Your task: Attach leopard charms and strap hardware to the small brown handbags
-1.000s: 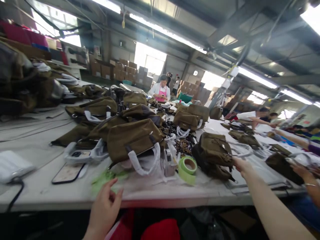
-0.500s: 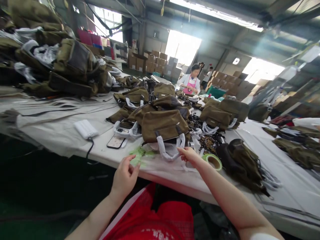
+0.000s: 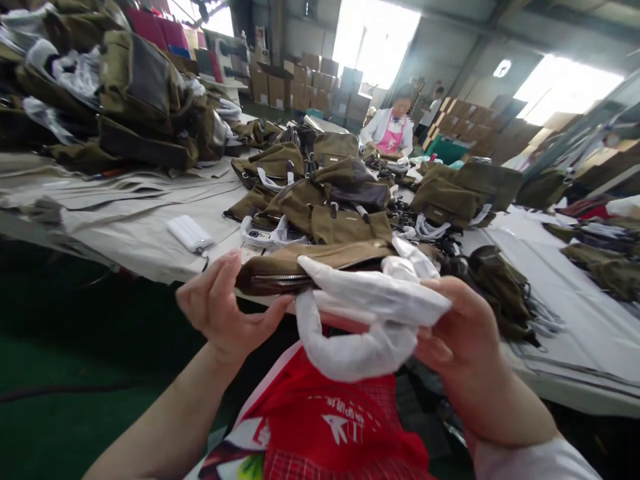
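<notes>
An olive-brown handbag is held up at the table's near edge, its metal zipper facing me. Its handles are wrapped in white paper and loop down toward my lap. My right hand grips the right side of the wrapped handles, fingers closed. At the bag's left end is my left hand, its fingers against the corner and its thumb below the zipper, with the end between them. The far side of the bag is hidden.
More olive bags crowd the white table, with a tall pile on the left. A white power bank-like block lies near the front edge. Across the table stands a person in a pink apron. Cartons are stacked behind.
My right hand has lifted the handbag by its wrapped handles and brought it toward me. My left hand has come up to its left end. The view has tilted down.
</notes>
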A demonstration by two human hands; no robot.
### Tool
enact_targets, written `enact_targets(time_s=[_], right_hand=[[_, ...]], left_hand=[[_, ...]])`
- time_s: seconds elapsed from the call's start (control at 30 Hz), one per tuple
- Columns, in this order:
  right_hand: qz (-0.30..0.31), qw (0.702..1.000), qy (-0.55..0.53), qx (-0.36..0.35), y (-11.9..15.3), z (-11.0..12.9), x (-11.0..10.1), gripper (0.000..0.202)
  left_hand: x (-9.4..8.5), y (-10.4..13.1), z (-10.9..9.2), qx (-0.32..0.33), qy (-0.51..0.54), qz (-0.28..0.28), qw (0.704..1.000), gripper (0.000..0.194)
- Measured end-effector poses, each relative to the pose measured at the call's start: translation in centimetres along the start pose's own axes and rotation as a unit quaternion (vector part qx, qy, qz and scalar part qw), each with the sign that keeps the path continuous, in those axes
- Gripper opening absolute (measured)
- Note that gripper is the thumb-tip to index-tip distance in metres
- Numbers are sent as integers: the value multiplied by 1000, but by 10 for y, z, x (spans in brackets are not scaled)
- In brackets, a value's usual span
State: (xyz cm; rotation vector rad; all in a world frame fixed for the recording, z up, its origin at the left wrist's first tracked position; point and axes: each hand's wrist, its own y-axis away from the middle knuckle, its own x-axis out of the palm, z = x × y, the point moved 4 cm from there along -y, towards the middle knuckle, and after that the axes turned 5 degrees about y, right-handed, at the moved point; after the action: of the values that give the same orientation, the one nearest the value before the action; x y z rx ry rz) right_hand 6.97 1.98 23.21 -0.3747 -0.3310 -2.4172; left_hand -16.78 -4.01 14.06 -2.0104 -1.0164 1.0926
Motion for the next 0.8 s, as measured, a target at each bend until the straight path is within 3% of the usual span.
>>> enact_targets(time_s=[0.07, 0.1, 0.2, 0.27, 0.33, 0.4, 0.47, 0.53, 0.6, 0.67, 0.73, 0.8], right_hand=[[22, 997, -59, 32, 30, -16, 11, 31], [27, 994, -94, 51, 40, -26, 12, 31], [18, 978, -177, 106, 50, -61, -1, 27], [-7, 970, -194, 144, 43, -90, -16, 23], [-55, 962, -190, 187, 31, -120, -37, 21], [-128, 954, -171, 211, 23, -148, -60, 25], [-194, 957, -118, 183, 20, -165, -86, 35], [-219, 964, -10, 151, 25, -170, -106, 50], [-224, 953, 157, 134, 35, -167, -120, 60], [-278, 891, 354, 63, 48, -151, -126, 54], [-357, 775, 515, -80, 61, -128, -117, 38], [-360, 676, 608, -211, 67, -112, -97, 29]], left_hand=[[-24, -6, -6, 34, -21, 40, 998, 77], [-31, -9, -7, 45, -23, 87, 995, 68], [-26, -11, -7, 45, -4, 276, 960, 53], [-1, 0, -4, 24, 17, 423, 906, 47], [32, 24, 1, -3, 23, 582, 813, 39], [60, 51, 5, -23, 7, 688, 725, 35], [79, 67, 6, -33, -1, 727, 686, 35], [92, 72, 4, -29, 13, 724, 689, 36], [99, 71, 3, -15, 44, 718, 694, 34], [105, 70, 2, -8, 84, 722, 686, 28], [110, 72, 0, -8, 117, 725, 679, 24], [115, 76, -1, -15, 129, 716, 686, 25]])
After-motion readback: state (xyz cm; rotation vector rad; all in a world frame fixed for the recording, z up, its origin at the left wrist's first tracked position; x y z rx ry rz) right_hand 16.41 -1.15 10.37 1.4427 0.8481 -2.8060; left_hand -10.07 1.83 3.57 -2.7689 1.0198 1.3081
